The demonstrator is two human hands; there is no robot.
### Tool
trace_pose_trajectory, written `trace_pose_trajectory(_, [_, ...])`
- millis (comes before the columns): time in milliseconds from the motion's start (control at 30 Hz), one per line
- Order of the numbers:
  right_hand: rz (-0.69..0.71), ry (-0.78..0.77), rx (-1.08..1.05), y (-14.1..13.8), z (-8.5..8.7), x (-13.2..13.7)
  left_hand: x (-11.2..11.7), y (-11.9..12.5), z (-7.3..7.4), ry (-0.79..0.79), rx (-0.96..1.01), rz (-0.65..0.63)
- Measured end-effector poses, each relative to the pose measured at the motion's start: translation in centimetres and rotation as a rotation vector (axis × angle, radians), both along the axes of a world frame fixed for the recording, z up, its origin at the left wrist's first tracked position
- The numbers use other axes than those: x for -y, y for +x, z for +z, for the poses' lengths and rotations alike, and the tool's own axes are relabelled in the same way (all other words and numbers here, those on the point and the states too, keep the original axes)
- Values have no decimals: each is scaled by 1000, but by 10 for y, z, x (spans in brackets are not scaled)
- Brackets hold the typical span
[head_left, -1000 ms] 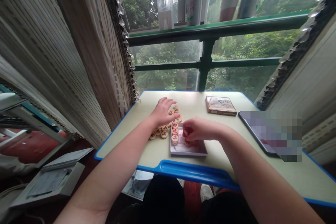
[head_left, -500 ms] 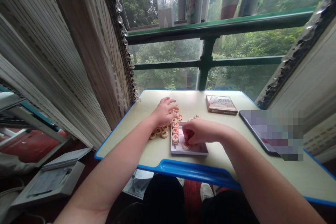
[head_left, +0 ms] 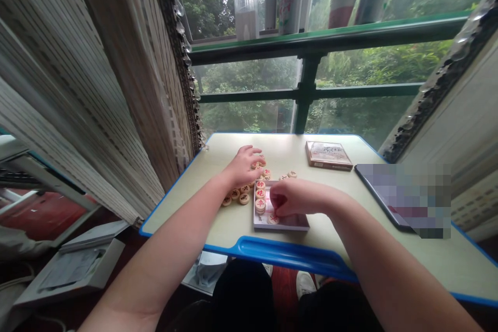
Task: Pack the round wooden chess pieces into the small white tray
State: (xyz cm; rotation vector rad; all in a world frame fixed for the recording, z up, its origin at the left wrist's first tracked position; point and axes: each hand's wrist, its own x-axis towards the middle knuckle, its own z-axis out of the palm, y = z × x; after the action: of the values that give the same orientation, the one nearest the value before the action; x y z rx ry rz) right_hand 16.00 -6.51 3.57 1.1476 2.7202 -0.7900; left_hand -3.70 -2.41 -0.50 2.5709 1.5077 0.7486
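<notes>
A shallow white box tray (head_left: 298,224) lies near the front of the cream table (head_left: 350,202), with a column of round wooden chess pieces (head_left: 260,194) marked in red along its left side. My right hand (head_left: 292,198) hovers over the tray with its fingers curled, pinching a piece (head_left: 273,218) down at the tray's front row. My left hand (head_left: 244,164) rests on a loose heap of wooden pieces (head_left: 238,195) left of the tray, fingers bent over them. Two more pieces (head_left: 290,174) lie just behind the tray.
The box lid (head_left: 328,155) lies at the back right of the table. A dark tablet (head_left: 404,197) sits at the right. The table has a blue rim (head_left: 288,254). Cans (head_left: 290,8) stand on the window ledge. A woven blind (head_left: 116,78) hangs at left.
My right hand has moved slightly toward the tray's front and lowered a piece into it. My left hand has curled a little over the loose pieces.
</notes>
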Motion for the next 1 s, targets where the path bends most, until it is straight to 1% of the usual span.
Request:
trace_pose_trajectory(133, [-35,-29,51,2,4,0,-1,-2,1,6,5,7])
trace_pose_trajectory(267, [-10,-82,39,1,7,4,0,-2,1,19,-8,9])
trace_pose_trajectory(467, [6,-40,1,0,3,3,0,-3,4,95,-18,64])
trace_pose_trajectory(633, [18,-42,-12,-1,3,2,0,-5,5,112,-19,61])
trace_pose_trajectory(833, [36,13,-7,-4,2,3,0,-5,4,121,-42,65])
trace_pose_trajectory(1000, [52,-5,-7,-6,3,4,-2,-5,2,131,-45,51])
